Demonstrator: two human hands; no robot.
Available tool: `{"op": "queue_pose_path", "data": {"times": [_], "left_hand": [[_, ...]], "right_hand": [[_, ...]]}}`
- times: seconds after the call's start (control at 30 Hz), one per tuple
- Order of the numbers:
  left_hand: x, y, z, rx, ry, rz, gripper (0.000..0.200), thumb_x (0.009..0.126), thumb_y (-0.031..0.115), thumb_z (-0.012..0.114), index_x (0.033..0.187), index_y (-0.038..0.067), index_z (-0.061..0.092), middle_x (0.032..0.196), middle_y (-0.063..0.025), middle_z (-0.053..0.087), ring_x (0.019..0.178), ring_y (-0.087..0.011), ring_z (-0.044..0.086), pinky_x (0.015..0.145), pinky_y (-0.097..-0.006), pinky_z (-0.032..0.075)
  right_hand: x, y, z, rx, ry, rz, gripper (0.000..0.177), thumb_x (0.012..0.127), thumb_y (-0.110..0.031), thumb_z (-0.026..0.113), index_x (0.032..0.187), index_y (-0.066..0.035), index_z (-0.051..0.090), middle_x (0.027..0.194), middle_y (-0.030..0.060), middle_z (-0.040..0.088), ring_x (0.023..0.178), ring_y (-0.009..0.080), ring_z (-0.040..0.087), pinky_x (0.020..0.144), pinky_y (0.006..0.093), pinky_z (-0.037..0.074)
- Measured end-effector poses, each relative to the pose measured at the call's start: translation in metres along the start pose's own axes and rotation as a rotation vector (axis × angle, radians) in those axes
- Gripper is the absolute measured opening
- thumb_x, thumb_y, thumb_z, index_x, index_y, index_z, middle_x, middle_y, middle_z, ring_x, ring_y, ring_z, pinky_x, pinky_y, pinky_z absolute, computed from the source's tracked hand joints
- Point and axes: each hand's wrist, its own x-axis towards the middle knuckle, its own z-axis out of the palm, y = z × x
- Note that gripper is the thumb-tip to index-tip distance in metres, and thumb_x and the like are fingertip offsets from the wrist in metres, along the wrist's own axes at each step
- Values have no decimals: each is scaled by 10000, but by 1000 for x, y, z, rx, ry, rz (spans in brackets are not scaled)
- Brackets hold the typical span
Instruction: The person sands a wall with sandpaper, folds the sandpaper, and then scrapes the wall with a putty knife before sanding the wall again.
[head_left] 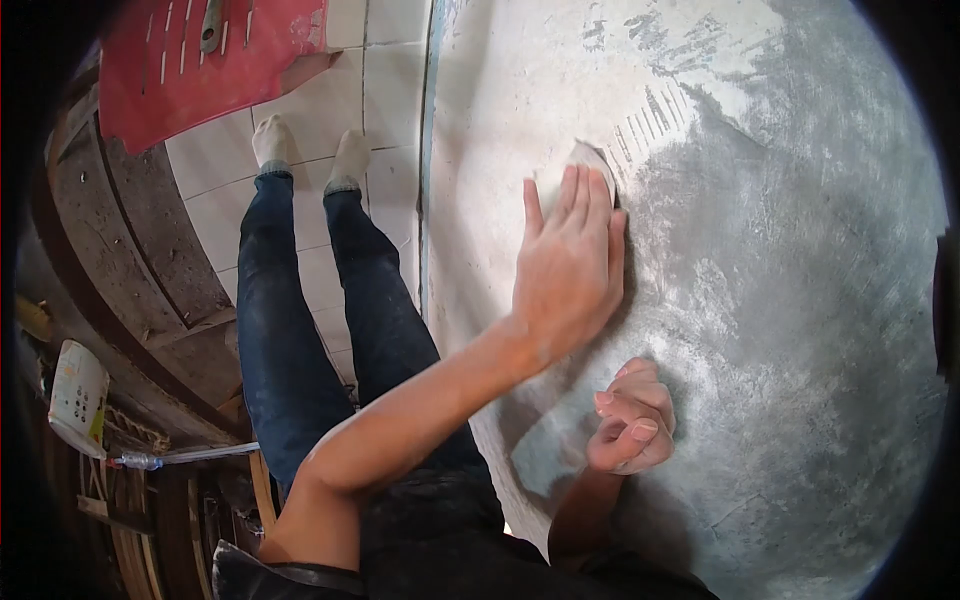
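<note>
My left hand (568, 265) lies nearly flat, fingers stretched out, pressing a pale folded piece of sandpaper (592, 158) against the large mottled grey and white surface (780, 270). Part of the sandpaper sticks out beyond the fingertips, with a dark edge on its right; the rest is hidden under the hand. Lower down and to the right, my right hand (634, 420) is held close to the surface with its fingers curled in. Nothing shows in it. Short dark parallel marks (650, 118) run across the whitened area just above the sandpaper.
A red plastic chair (225, 85) with slots stands at upper left, a grey-green tool handle (211, 25) on it. My feet are on white floor tiles (395, 100). A white container (78, 390) and wooden pieces (130, 540) lie at lower left.
</note>
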Motion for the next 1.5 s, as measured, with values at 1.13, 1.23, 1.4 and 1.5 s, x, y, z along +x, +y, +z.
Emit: {"op": "queue_pose_path", "data": {"times": [1.13,1.23,1.4,1.5], "left_hand": [[-10,-13,-2,-44,-180,-114,506,1044,244,347,1409,-106,375,1474,-281,375,1423,-457,242,1151,-597,142],[-3,-25,8,-50,-89,-85,520,1047,255,335,1425,-102,354,1490,-273,358,1430,-445,238,1155,-594,137],[18,-31,1,-51,-142,-166,535,1054,265,310,1427,-118,338,1488,-285,354,1430,-438,246,1160,-581,133],[-3,-7,-6,-110,-159,-106,528,1051,259,328,1415,-122,354,1478,-287,368,1423,-441,259,1156,-589,141]], "right_hand": [[3,2,-1,7,-31,16,374,961,-151,418,779,5,705,659,43,587,534,155,536,513,331,424],[0,0,-3,-2,-39,29,368,958,-148,419,779,5,701,666,48,589,536,158,537,513,335,428],[-4,-3,-4,-10,-16,46,375,959,-155,411,782,-1,704,671,48,589,540,160,539,518,341,435],[0,0,-2,-20,-8,47,385,961,-160,408,771,-6,706,667,46,586,539,160,537,521,343,436]]}}
